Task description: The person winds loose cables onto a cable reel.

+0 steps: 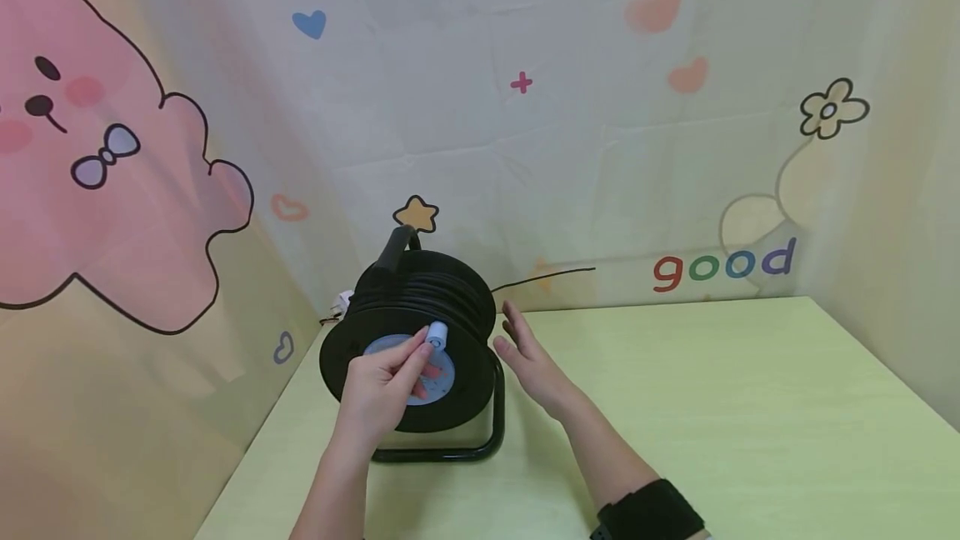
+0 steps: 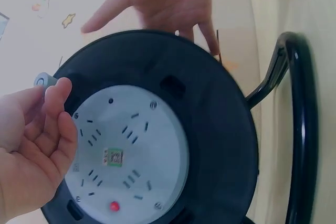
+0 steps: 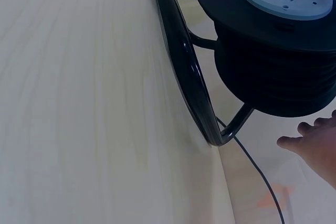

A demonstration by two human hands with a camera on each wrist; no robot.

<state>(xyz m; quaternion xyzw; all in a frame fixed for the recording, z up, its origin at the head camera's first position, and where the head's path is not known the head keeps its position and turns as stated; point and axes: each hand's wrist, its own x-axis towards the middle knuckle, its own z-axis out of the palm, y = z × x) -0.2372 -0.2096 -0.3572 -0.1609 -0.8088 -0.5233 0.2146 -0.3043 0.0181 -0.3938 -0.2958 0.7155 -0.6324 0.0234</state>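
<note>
A black cable reel [image 1: 467,394] stands on the table, wound with black cable [image 1: 431,292]. On its front face is a round grey-blue socket panel [image 2: 157,153] with several slots and a red button. My left hand [image 1: 377,392] pinches the reel's small light-blue crank knob [image 1: 437,334] between thumb and index finger, in front of the panel. To the right of the reel, my right hand [image 1: 538,369] is held up with its fingers extended, holding nothing. The right wrist view shows its fingertips [image 3: 287,142] below the wound cable.
The reel's black tube stand [image 1: 442,454] rests on the pale green table [image 1: 675,415], and a carrying handle [image 1: 392,255] rises on top. A white object [image 1: 341,303] shows behind the reel's left side. A thin dark line [image 1: 543,277] runs rightward from behind it. A printed curtain [image 1: 465,107] hangs behind.
</note>
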